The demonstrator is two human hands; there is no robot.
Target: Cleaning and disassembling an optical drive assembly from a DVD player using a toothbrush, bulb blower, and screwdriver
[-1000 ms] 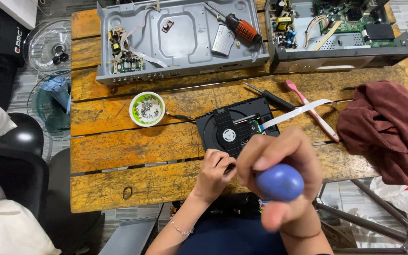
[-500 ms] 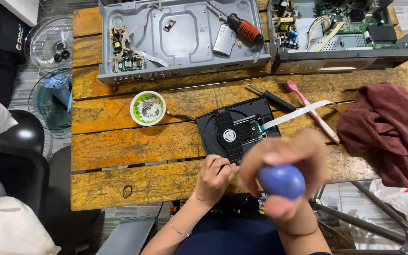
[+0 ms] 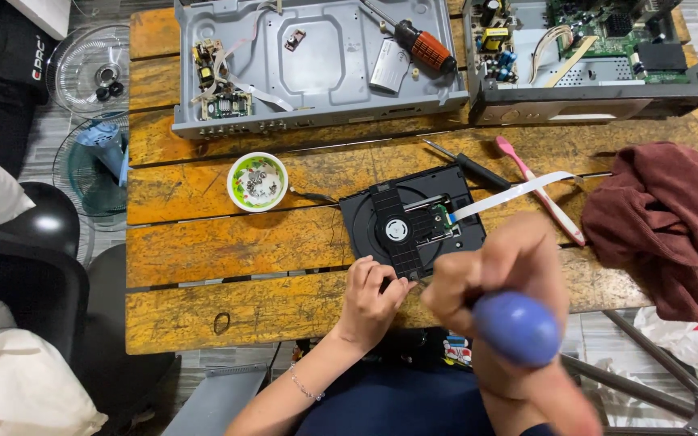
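One black drive [image 3: 412, 220] lies near the desk's [image 3: 228, 242] front edge, a white ribbon cable [image 3: 515, 192] running off its right side. Two opened chassis sit along the far edge: a grey one [image 3: 317, 69] on the left and one [image 3: 599, 77] on the right. Two screwdrivers show, an orange-handled one [image 3: 426, 44] and a black one [image 3: 466, 165]; one small bowl [image 3: 258, 182] and one maroon cloth [image 3: 664, 218] also lie there. Bare wood lies open left of the drive. The left hand [image 3: 369, 295] rests fingertips pressed on the drive's front corner. The right hand [image 3: 498, 278], raised and blurred, is wrapped around a blue handle [image 3: 517, 327].
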